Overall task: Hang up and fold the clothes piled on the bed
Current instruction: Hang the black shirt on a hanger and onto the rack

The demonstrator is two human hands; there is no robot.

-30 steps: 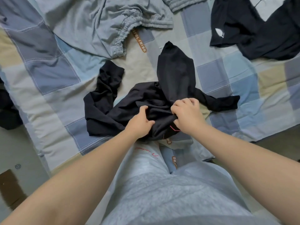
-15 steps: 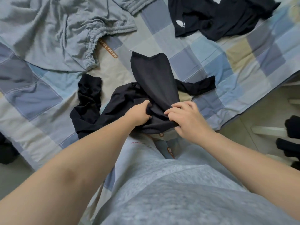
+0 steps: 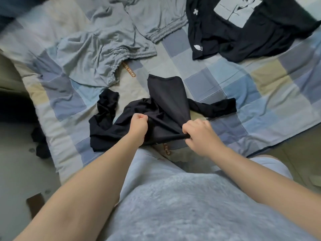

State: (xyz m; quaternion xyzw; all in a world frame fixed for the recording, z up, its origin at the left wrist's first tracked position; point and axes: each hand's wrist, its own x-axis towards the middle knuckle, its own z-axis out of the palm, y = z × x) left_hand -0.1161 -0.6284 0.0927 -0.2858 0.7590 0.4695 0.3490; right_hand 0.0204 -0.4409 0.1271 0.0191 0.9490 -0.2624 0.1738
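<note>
Centre frame, on bed (image 3: pixel 260 87): crumpled black garment (image 3: pixel 166 105). Near hem gripped by left hand (image 3: pixel 139 125) and right hand (image 3: pixel 199 136), fingers curled tight on fabric, edge taut between, likely straightening for folding. Upper frame: grey shorts (image 3: pixel 93 60), dark shirt (image 3: pixel 243 37), unfolded.

Soft, even light fills the frame and casts only faint, soft-edged shadows. The upper left corner is smeared with blur. The checked bedspread (image 3: pixel 260 87) loses sharpness towards the edges, where the wide lens bends its lines. The black garment (image 3: pixel 166 101) at centre reads as a dark mass with few visible folds. The grey top (image 3: pixel 173 206) at the bottom looks fuzzy.
</note>
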